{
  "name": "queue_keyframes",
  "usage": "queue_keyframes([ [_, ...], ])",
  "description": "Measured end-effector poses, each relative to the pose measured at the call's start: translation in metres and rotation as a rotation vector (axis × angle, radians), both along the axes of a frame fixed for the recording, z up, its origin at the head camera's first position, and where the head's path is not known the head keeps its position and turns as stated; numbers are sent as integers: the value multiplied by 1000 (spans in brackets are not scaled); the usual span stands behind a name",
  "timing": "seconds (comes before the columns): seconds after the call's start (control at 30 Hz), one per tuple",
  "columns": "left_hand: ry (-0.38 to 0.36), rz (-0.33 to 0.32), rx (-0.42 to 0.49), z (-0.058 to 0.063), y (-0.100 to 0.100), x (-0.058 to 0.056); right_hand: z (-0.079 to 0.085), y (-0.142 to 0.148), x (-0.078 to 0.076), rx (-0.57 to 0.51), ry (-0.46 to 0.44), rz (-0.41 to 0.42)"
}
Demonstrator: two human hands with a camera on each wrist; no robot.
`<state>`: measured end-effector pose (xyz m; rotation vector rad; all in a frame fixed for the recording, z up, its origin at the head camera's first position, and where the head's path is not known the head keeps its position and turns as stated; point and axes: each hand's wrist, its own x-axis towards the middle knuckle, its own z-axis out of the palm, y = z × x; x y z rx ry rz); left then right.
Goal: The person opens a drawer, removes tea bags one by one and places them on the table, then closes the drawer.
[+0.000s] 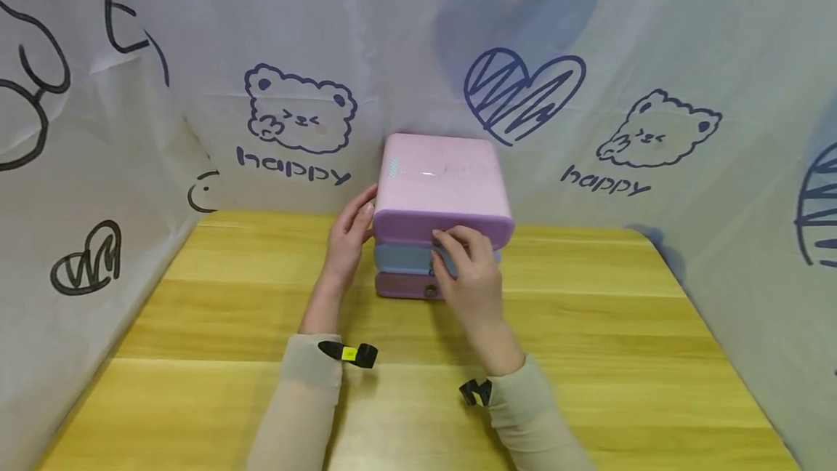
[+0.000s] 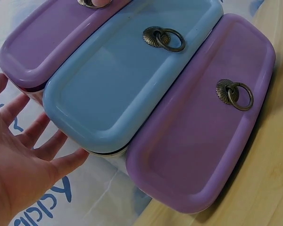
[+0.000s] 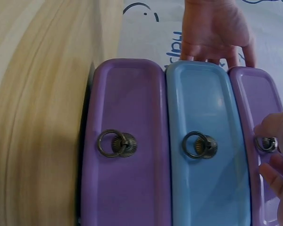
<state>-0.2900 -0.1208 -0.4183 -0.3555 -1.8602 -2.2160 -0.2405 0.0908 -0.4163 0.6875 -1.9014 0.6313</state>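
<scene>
A small three-drawer cabinet (image 1: 438, 173) with a pink top stands on the table. Its top drawer (image 3: 257, 94) is purple, the middle drawer (image 2: 99, 84) light blue and the bottom drawer (image 2: 193, 132) purple. Each front carries a bronze ring pull. My right hand (image 1: 474, 275) is at the top drawer, its curled fingers at the top ring pull (image 3: 266, 144). The lower ring pulls (image 3: 112, 143) hang free. With fingers spread and fairly straight, my left hand (image 2: 23, 155) rests along the cabinet's left side. A narrow dark gap shows behind the top drawer's front in the left wrist view.
The wood-grain table (image 1: 248, 296) stretches to both sides and in front of the cabinet. Close behind it hangs a white cloth backdrop (image 1: 405, 35) with drawn bears, hearts and lettering, which also encloses the sides. Black straps sit at both sleeve cuffs.
</scene>
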Motion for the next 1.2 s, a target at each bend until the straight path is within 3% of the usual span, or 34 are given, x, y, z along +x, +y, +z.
queue_keyframes([
  [0.4, -14, 10, -24, -6, -2, 8, -10, -9, -1, -29, 36, -27],
  [1.2, -17, -5, -49, 0, -3, 4, -1, -10, -4, -88, 24, 40],
])
